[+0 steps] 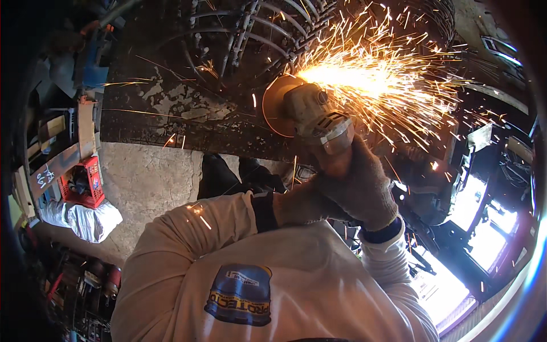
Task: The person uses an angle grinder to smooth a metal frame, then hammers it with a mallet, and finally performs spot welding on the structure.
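Note:
An angle grinder (317, 114) is in both my hands, its round disc (276, 107) against the near edge of a curved metal-bar frame (272, 25). A bright spray of sparks (370, 80) flies off to the right. My right hand (367, 185), in a knitted work glove, is closed around the grinder's body. My left hand (302, 202), gloved too, crosses in from the left and grips the tool's lower part; its fingers are mostly hidden behind the right hand. The frame rests on a dark, stained metal worktable (194, 111).
A red plastic crate (85, 182) stands at the left above a white sack (94, 219). My dark shoes (219, 176) are on the concrete floor (162, 176) by the table. Bright panels (470, 199) and cables lie at the right. Tools (85, 285) clutter the lower left.

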`<state>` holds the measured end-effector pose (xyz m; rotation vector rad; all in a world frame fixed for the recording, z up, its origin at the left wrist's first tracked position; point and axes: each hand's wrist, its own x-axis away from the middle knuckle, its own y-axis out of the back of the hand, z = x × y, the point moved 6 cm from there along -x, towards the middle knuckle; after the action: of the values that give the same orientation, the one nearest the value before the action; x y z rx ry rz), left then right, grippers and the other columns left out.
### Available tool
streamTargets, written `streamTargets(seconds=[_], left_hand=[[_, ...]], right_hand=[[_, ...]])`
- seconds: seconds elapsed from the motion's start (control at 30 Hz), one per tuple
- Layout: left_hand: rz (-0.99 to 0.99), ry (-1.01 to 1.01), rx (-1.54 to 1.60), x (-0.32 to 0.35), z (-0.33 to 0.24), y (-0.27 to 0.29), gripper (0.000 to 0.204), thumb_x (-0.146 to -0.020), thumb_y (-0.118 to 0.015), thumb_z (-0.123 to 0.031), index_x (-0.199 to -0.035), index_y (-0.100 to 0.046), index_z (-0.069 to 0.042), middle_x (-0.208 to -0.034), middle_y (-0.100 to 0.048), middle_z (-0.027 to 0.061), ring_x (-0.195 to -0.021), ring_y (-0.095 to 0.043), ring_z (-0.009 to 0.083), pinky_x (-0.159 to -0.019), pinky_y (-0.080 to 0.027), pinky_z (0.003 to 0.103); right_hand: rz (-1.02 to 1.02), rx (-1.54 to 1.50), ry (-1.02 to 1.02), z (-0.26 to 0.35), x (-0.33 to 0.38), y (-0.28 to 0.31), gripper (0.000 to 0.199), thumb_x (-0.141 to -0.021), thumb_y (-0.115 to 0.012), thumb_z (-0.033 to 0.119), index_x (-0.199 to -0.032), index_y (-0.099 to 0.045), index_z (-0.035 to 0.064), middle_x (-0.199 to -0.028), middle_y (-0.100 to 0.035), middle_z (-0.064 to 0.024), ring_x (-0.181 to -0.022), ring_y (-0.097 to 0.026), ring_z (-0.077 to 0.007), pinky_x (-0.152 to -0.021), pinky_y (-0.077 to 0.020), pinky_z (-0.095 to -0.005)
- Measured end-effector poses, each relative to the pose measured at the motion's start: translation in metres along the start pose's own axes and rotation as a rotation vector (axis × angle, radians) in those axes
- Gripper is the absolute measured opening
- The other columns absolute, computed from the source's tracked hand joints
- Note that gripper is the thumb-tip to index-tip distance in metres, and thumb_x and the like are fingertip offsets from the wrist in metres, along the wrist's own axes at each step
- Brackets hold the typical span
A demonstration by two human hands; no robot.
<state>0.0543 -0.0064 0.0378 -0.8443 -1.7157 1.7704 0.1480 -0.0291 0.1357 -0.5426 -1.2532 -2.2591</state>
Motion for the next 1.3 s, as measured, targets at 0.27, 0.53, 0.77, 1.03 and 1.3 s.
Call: streamTargets(seconds=[0.27, 0.53, 0.77, 1.03, 1.3], left_hand=[[0.251, -0.209, 0.132, 0.003, -0.008, -0.007, 0.064, -0.102, -0.061, -0.023, -0.152, -0.032, 0.005, -0.153, -0.044, 0.0221, -0.14, -0.048, 0.037, -0.117, -0.043, 0.054], [0.009, 0.013, -0.073, -0.001, 0.009, 0.011, 0.059, -0.105, -0.056, -0.022, -0.153, -0.031, 0.005, -0.152, -0.044, 0.0225, -0.139, -0.048, 0.0376, -0.115, -0.046, 0.053], [0.022, -0.06, 0.367, -0.008, 0.013, 0.014, 0.054, -0.096, -0.069, -0.004, -0.145, -0.046, 0.001, -0.137, -0.059, 0.0161, -0.125, -0.062, 0.0301, -0.105, -0.056, 0.045], [-0.072, 0.021, -0.162, -0.002, -0.003, 0.001, 0.055, -0.107, -0.052, -0.024, -0.15, -0.035, 0.006, -0.149, -0.048, 0.0239, -0.134, -0.053, 0.0386, -0.113, -0.049, 0.052], [-0.036, -0.091, 0.098, -0.004, -0.008, -0.006, 0.048, -0.09, -0.076, 0.0, -0.134, -0.057, 0.0, -0.126, -0.066, 0.0138, -0.114, -0.068, 0.0254, -0.097, -0.06, 0.04]], right_hand=[[-0.031, 0.086, -0.012, -0.006, -0.001, -0.002, 0.07, -0.074, -0.084, 0.033, -0.132, -0.056, 0.0071, -0.115, -0.071, -0.0206, -0.108, -0.069, -0.0407, -0.089, -0.0567, -0.0487], [0.012, 0.085, -0.052, -0.014, -0.003, -0.007, 0.073, -0.074, -0.086, 0.035, -0.134, -0.056, 0.0079, -0.114, -0.071, -0.0211, -0.11, -0.069, -0.0407, -0.089, -0.0563, -0.0495], [-0.05, -0.001, -0.029, -0.006, 0.0, -0.004, 0.072, -0.074, -0.086, 0.033, -0.134, -0.055, 0.0075, -0.118, -0.07, -0.0201, -0.111, -0.068, -0.0411, -0.09, -0.0561, -0.0489], [-0.016, 0.093, -0.039, -0.006, -0.001, 0.0, 0.075, -0.071, -0.087, 0.032, -0.134, -0.055, 0.0074, -0.118, -0.07, -0.0204, -0.111, -0.068, -0.0405, -0.091, -0.0562, -0.0484], [-0.059, -0.081, -0.017, -0.009, -0.005, 0.001, 0.074, -0.071, -0.085, 0.028, -0.135, -0.055, 0.0057, -0.115, -0.071, -0.0206, -0.107, -0.07, -0.0398, -0.088, -0.057, -0.0488]])
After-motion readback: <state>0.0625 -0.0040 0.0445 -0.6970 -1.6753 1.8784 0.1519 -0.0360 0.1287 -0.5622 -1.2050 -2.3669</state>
